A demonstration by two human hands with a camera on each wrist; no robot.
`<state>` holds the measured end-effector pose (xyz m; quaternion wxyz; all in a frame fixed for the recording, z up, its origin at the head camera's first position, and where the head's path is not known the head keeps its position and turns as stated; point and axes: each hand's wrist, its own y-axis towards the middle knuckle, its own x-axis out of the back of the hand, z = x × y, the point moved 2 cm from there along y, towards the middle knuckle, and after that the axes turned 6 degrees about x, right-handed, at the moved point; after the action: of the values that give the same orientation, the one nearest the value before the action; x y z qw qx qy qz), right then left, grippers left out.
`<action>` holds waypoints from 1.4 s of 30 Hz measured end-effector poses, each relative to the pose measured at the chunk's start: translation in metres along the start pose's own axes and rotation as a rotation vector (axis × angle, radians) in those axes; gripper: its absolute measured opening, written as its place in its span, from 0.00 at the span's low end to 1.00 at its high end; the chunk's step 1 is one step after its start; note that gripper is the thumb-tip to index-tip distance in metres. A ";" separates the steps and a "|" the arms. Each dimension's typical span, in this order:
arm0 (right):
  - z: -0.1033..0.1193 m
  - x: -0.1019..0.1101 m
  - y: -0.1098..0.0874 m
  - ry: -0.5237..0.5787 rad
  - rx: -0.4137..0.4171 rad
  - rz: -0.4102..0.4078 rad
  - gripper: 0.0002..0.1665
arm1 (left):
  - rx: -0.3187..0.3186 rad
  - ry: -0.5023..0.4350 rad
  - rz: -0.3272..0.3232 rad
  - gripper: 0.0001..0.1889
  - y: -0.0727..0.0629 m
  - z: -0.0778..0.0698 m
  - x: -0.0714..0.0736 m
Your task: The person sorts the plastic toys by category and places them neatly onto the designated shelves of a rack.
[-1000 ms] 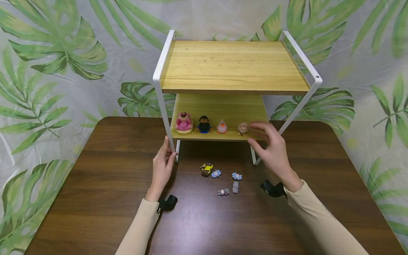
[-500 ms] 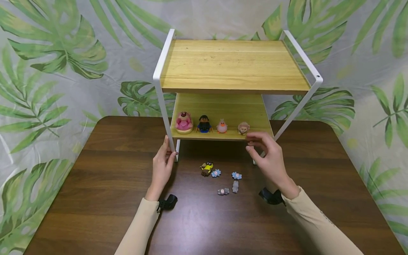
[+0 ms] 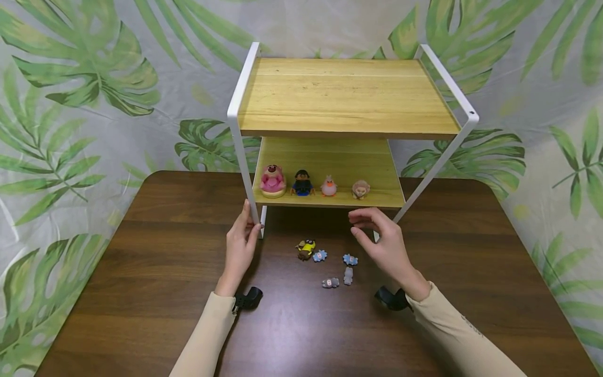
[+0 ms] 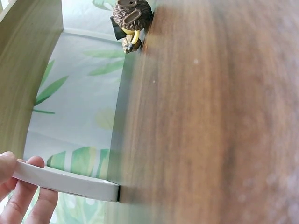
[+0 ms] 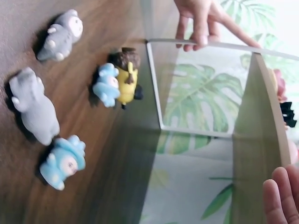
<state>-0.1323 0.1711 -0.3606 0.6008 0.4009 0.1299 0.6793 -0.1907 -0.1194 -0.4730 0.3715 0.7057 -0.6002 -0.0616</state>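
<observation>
Your left hand [image 3: 239, 252] was pinching the white rack leg [image 3: 242, 162] between thumb and fingers. Your right hand [image 3: 386, 248] was in front of the lower shelf [image 3: 325, 157], its fingers loosely bent and the thumb spread from them. On this shelf, the lion toy [image 3: 360, 189] stood at the right end of the row. Near this hand, a light-blue toy [image 3: 350, 259] lay on the table [image 3: 155, 293].

A pink bear [image 3: 272, 183], dark-capped figure [image 3: 302, 185], pale bird [image 3: 329, 188] and tan animal [image 3: 360, 190], apparently a lion, line the front of the lower shelf [image 3: 325, 157]; below, a yellow-clad figurine [image 3: 308, 248], two blue figurines [image 3: 320, 255] and two gray figurines [image 3: 331, 283] lie on the counter [image 3: 282, 330].
</observation>
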 end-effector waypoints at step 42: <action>-0.070 -0.068 -0.042 -0.078 -0.279 0.318 0.18 | -0.026 0.063 -0.026 0.49 0.000 -0.001 -0.001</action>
<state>-0.1549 0.1402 -0.4596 0.5404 0.3553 -0.0534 0.7608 -0.1900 -0.1179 -0.4727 0.3986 0.7099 -0.5783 -0.0521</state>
